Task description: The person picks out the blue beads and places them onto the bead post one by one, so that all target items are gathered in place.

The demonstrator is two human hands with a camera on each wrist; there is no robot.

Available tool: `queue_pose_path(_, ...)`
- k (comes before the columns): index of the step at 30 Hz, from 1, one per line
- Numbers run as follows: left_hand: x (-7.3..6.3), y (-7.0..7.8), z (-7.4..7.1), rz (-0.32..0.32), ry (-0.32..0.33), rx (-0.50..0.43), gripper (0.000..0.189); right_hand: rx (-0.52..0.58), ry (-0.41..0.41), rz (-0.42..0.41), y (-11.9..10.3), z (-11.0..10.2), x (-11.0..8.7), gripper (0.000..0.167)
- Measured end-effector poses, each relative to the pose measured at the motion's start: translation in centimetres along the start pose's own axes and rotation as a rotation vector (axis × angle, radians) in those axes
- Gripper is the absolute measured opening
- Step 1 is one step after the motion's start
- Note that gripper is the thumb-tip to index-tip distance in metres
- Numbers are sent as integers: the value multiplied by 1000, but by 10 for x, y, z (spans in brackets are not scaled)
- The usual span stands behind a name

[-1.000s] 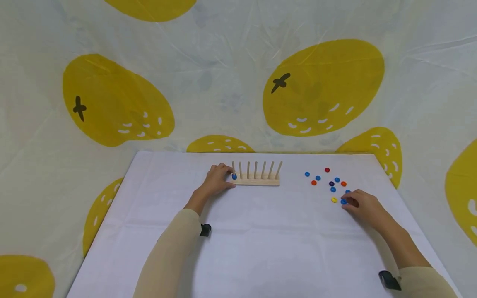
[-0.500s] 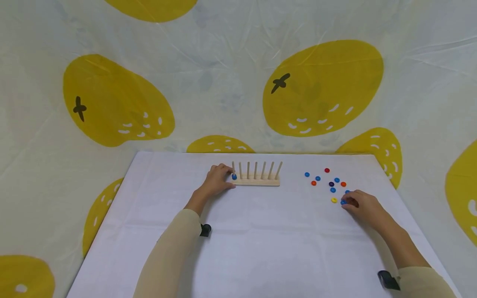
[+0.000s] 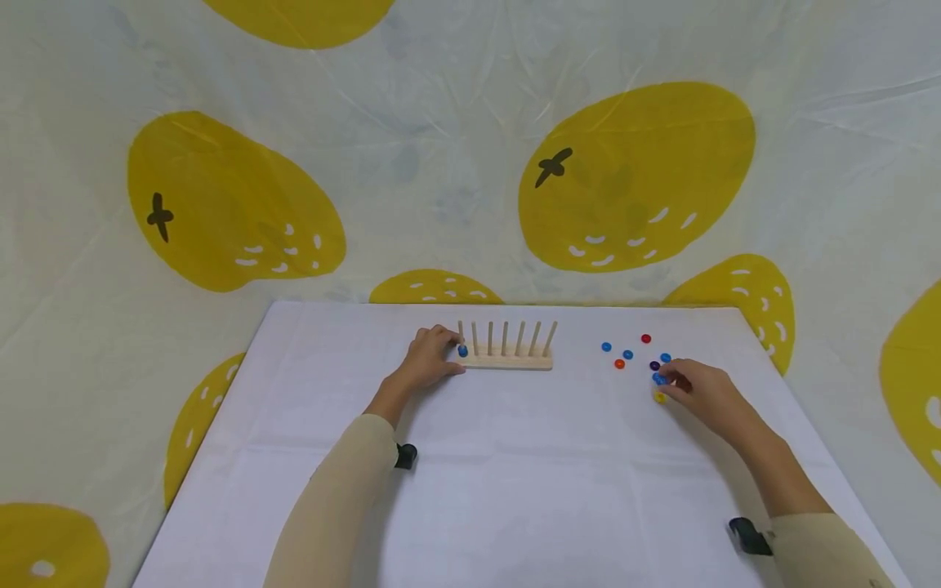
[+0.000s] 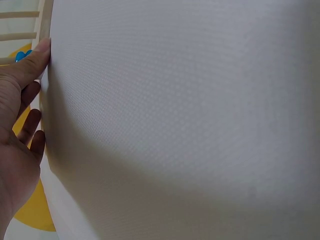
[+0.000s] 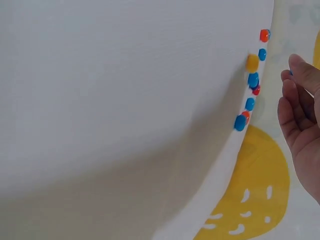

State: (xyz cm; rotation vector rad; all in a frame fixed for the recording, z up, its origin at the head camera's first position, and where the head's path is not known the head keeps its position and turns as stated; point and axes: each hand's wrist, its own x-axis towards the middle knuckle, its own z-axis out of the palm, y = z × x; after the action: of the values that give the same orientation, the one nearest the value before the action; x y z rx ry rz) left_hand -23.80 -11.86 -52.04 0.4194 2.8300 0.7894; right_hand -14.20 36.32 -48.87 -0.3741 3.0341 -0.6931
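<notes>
A wooden peg stand (image 3: 507, 359) with a row of upright pegs sits near the table's far edge. Blue beads (image 3: 462, 351) are threaded low on its leftmost peg. My left hand (image 3: 428, 355) grips the stand's left end, with the thumb at the front of the base, as the left wrist view also shows. To the right, my right hand (image 3: 706, 394) pinches a blue bead (image 5: 290, 73) between thumb and forefinger, raised off the table; the fingertips mostly cover it. Below those fingertips lies a yellow bead (image 3: 659, 398), partly hidden. A dark purple bead (image 3: 654, 366) is just beyond.
Loose beads lie scattered on the white tabletop (image 3: 515, 474): a red bead (image 3: 646, 338), an orange bead (image 3: 620, 364) and several blue ones, such as the blue bead (image 3: 606, 347) farthest left. Behind the table hangs a fruit-print cloth (image 3: 441, 163).
My right hand has lifted a blue bead off the table and moved left and away from me, over the other beads. The left hand stays at the peg stand.
</notes>
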Motion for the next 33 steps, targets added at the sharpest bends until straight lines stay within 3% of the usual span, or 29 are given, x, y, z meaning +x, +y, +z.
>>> queue_pose_path(11,-2,3,-4,3,13,-11,56,27,40,-101,-39,-10,32,26)
queue_pose_path(19,-1,-1,2,0,6,-5,55,46,92,-196,-73,-14,59,27)
queue_pose_path(29,0,0,1,20,16,20,55,130,185,-336,-115,-9,93,22)
queue_pose_path(33,0,-1,1,20,17,27,54,153,194,-346,-131,-6,104,22)
